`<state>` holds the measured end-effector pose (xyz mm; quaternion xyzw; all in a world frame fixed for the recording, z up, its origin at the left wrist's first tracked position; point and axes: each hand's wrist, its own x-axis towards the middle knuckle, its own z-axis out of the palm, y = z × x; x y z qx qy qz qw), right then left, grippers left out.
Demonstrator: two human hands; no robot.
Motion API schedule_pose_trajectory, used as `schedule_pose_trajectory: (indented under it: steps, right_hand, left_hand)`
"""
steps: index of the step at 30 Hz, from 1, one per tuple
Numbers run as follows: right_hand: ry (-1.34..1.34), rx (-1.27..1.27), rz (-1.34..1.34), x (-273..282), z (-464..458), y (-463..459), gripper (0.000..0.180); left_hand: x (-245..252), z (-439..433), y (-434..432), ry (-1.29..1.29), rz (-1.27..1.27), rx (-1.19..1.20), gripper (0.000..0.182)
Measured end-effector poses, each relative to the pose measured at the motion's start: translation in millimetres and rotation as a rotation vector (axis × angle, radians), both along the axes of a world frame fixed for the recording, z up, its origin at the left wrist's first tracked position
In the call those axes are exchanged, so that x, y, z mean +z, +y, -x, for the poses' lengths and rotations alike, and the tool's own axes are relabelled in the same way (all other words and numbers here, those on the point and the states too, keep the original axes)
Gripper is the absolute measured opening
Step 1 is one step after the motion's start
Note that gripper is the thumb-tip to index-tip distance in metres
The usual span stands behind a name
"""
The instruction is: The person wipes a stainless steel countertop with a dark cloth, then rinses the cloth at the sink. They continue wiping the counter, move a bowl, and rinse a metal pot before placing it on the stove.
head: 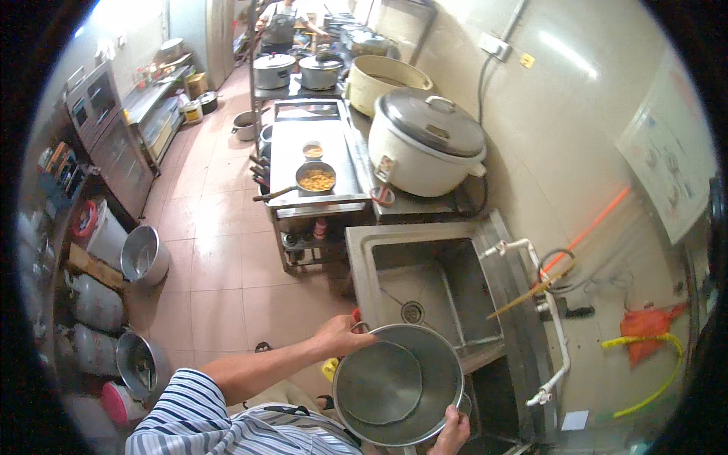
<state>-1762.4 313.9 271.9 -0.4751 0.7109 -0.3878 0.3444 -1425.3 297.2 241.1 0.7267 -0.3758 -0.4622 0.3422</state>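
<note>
A large round metal stockpot is held in front of my body, its mouth facing up towards me. My left hand grips its rim beside a loop handle on the far left side. On the near right, my right hand clasps the rim, thumb on the edge. The pot's inner wall and bottom show; I see no food inside. It overlaps the near edge of a stainless steel sink, whose basin has a drain. The pot's underside is hidden.
Right of the pot, white pipes with taps run along the wall. Beyond the sink stand a big rice cooker and a steel counter with a pan of food. Metal pots line the left floor. A person stands far back.
</note>
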Motion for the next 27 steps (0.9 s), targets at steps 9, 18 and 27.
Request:
schedule_pose_trajectory:
  steps: [9, 18, 27]
  right_hand:
    - [-0.067, 0.195, -0.172, -11, -168, 12, 0.041]
    - [-0.373, 0.357, -0.227, -69, -363, 11, 0.032]
    - [-0.242, 0.614, -0.341, -71, -557, -33, 0.048]
  left_hand:
    - [30, -168, 98, -0.006, -0.099, 0.145, 0.054]
    - [24, -344, 176, -0.049, -0.22, 0.435, 0.043]
    - [10, -489, 198, 0.023, -0.165, 0.746, 0.036]
